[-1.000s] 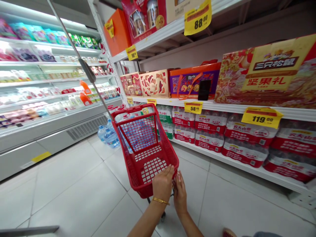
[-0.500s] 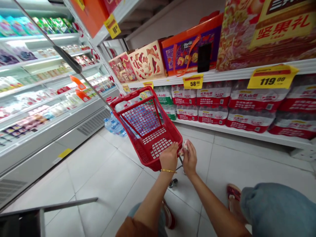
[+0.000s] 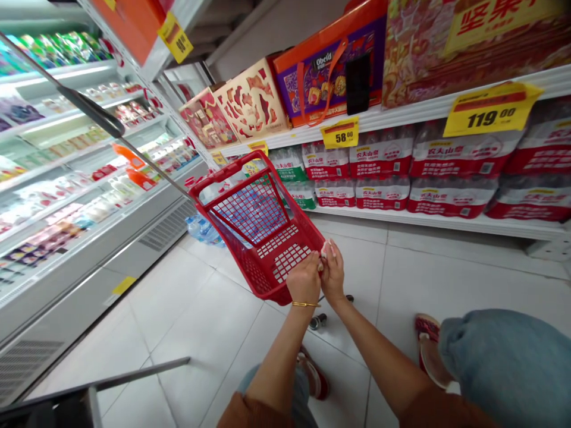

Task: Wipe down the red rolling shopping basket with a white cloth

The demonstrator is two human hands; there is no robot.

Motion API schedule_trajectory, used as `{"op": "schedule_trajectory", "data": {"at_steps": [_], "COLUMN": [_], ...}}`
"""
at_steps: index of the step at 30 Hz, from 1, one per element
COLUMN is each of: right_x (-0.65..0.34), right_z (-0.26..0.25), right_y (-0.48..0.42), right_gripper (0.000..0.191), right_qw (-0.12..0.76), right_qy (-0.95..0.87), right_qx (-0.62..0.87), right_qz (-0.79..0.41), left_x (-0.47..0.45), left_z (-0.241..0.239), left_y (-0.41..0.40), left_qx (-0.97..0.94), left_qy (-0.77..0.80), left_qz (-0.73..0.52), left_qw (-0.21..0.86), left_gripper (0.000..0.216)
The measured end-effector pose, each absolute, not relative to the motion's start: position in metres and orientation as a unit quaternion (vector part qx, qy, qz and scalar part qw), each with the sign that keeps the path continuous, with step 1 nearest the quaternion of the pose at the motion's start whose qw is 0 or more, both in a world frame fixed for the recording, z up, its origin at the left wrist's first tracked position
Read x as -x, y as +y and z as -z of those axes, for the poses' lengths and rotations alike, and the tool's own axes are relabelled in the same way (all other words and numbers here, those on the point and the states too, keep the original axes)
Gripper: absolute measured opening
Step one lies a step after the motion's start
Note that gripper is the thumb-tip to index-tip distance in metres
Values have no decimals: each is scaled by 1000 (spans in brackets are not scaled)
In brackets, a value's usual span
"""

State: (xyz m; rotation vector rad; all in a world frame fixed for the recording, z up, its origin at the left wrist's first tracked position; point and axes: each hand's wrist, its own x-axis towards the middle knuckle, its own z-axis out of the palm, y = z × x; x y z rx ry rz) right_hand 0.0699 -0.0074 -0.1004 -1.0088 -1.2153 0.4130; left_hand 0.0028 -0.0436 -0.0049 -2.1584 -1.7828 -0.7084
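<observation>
A red shopping cart (image 3: 250, 270) with mesh panels stands in front of me, and I look down into its basket. My left hand (image 3: 304, 279), with a gold bangle at the wrist, is closed over the near right corner of the basket rim. Right beside it, my right hand (image 3: 332, 274) presses a small crumpled white-and-pink cloth (image 3: 325, 249) against the outer side of that corner. Fingers hide most of the cloth and the corner itself. The two hands are almost touching.
Shelves on the right carry gift boxes (image 3: 330, 83), a black phone-like object (image 3: 358, 86) and water bottle packs (image 3: 379, 157). A refrigerated display (image 3: 89, 249) runs along the left. A long pole (image 3: 91, 112) slants behind the cart; a dark metal bar (image 3: 143, 374) lies low at left.
My right hand has moved left with the cloth, closer to my left hand and the cart corner. My left hand stays on the rim. The view has shifted slightly.
</observation>
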Motion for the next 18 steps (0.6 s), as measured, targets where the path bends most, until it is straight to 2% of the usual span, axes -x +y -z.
{"op": "schedule_trajectory", "data": {"at_steps": [18], "right_x": [-69], "right_z": [172], "right_y": [-28], "right_gripper": [45], "right_qw": [654], "right_qy": [-512], "right_qx": [455], "right_qz": [-320], "left_x": [2], "left_z": [11], "left_y": [-44], "left_qx": [743], "left_qy": [-583], "left_qz": [265], "left_qw": [194], "left_gripper": [29]}}
